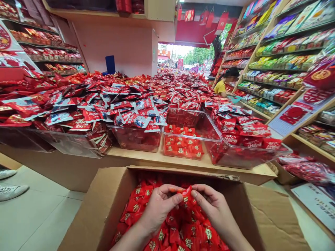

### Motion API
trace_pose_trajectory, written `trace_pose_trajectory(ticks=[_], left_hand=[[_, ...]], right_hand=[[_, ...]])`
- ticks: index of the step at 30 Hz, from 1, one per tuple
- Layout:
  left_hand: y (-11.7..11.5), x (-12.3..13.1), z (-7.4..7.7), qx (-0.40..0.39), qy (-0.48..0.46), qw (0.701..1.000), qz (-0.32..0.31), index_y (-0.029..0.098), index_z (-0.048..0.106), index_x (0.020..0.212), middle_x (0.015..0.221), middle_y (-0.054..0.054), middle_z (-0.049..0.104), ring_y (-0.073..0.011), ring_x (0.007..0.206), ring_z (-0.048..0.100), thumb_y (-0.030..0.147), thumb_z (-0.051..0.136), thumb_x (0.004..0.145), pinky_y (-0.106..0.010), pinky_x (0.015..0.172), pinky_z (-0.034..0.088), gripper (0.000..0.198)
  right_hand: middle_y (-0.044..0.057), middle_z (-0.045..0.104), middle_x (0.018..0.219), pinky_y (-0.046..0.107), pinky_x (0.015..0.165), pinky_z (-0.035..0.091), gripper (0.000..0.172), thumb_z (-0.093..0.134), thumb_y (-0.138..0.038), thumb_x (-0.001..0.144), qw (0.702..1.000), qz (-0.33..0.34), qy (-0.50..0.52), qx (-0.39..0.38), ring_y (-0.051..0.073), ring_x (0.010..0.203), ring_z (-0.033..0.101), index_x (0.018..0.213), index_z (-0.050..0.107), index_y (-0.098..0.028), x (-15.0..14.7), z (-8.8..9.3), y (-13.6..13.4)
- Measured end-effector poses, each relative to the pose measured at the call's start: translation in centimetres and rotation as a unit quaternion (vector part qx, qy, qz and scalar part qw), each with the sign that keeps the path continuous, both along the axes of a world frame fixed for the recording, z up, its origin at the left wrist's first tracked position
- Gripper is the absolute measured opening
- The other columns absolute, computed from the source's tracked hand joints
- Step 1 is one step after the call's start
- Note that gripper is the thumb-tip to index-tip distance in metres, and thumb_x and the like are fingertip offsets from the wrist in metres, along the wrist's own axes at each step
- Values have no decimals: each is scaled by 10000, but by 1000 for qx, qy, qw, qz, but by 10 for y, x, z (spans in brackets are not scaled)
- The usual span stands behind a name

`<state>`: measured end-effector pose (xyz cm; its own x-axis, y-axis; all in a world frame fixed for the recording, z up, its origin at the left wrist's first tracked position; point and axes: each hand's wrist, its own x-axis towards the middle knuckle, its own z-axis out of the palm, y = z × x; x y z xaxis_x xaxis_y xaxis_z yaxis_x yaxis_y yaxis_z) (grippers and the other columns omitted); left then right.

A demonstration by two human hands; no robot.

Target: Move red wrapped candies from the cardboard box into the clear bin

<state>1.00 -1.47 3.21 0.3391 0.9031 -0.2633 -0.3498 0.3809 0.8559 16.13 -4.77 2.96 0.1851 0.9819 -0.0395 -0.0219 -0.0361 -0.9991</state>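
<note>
The grip is a two-handed pinch: the thumb and fingertips of the left hand and the right hand press together on a crinkled red packet, its glossy wrapper bunched and creased between them. A small orange scrap shows at the left fingertips. Both hands hover just above a heap of small red wrapped sweets, printed with gold motifs, that fills a brown corrugated cardboard box. The box's flaps splay outward, and its torn far edge sits just below the tabletop.

On the pale wooden tabletop, clear plastic bins hold more goods: one is packed with small red-and-gold packets, and a neighbouring bin overflows with larger glossy red-and-white sachets. The slippery mound runs far back down the shop. Wooden shelves on the right carry rows of colourful packaged snacks, and red-stocked shelves line the left. A person in a yellow top stands by the right shelves, and white sneakers rest on the pale floor tiles at the left. Beyond a pink wall, the bright shop entrance opens onto trees.
</note>
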Motion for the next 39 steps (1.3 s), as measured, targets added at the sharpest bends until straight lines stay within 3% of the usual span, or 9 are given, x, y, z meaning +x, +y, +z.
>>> trace_pose_trajectory(ticks=[3, 6, 10, 12, 16, 20, 25, 33, 39], left_hand=[[0, 2, 0, 14, 10, 1000, 2, 157, 690, 722, 723, -21, 667, -91, 596, 526, 223, 726, 613, -186, 539, 407, 132], [-2, 3, 4, 28, -39, 999, -2, 154, 666, 697, 861, -52, 673, -120, 685, 554, 200, 703, 647, -215, 597, 427, 77], [-4, 2, 6, -26, -141, 989, -41, 198, 604, 886, 948, -60, 655, -144, 761, 590, 225, 602, 756, -257, 639, 447, 132], [-3, 1, 3, -46, -136, 989, -43, 184, 590, 882, 880, -52, 669, -123, 725, 598, 189, 595, 763, -243, 640, 451, 120], [0, 3, -1, 17, -78, 997, 0, 162, 598, 838, 890, -43, 668, -122, 816, 595, 85, 678, 662, -233, 756, 450, 208], [1, 3, 0, 65, -57, 996, 15, 195, 590, 895, 928, -28, 648, -144, 836, 592, 66, 735, 572, -250, 731, 474, 376], [3, 0, -1, 20, -16, 1000, -15, 153, 613, 805, 687, 4, 656, -105, 655, 585, 87, 748, 559, -200, 614, 467, 288], [6, -4, -2, 37, 6, 999, 14, 162, 635, 808, 662, 39, 601, -61, 629, 520, 107, 743, 581, -152, 596, 438, 257], [8, -5, 1, 54, 12, 998, -35, 168, 623, 842, 642, 37, 588, -72, 623, 505, 111, 726, 602, -167, 598, 426, 267]], right_hand=[[-31, 541, 562, 200, 448, 408, 161, 614, -355, 719, 999, 23, 31, -7, 93, 477, 484, 737, 598, -196, -3, -1, 0], [-27, 522, 626, 188, 379, 383, 112, 570, -326, 760, 997, -1, 42, 58, 78, 435, 468, 765, 579, -214, -7, -1, -5], [49, 587, 870, 278, 598, 491, 130, 528, -191, 784, 974, -4, -93, 205, 169, 707, 588, 852, 623, -248, -5, -2, -11], [65, 605, 910, 321, 743, 471, 185, 537, -149, 770, 961, 14, -161, 224, 201, 851, 574, 876, 641, -260, -4, -1, -12], [78, 597, 983, 341, 772, 472, 191, 586, -263, 742, 991, -35, -24, 129, 218, 926, 556, 930, 622, -251, -9, 0, -11], [30, 627, 757, 285, 553, 504, 248, 677, -343, 650, 988, -29, 153, 14, 160, 644, 576, 848, 627, -202, -17, -2, -7], [12, 606, 650, 247, 511, 467, 225, 707, -351, 609, 985, -67, 156, -3, 127, 559, 535, 705, 634, -162, -17, -3, -4], [-9, 570, 612, 207, 536, 397, 203, 690, -349, 631, 991, -65, 116, 4, 102, 561, 484, 659, 619, -161, -15, -5, -5], [26, 633, 738, 268, 638, 439, 266, 703, -376, 591, 992, -25, 120, -18, 161, 696, 560, 768, 649, -185, -17, -9, -6]])
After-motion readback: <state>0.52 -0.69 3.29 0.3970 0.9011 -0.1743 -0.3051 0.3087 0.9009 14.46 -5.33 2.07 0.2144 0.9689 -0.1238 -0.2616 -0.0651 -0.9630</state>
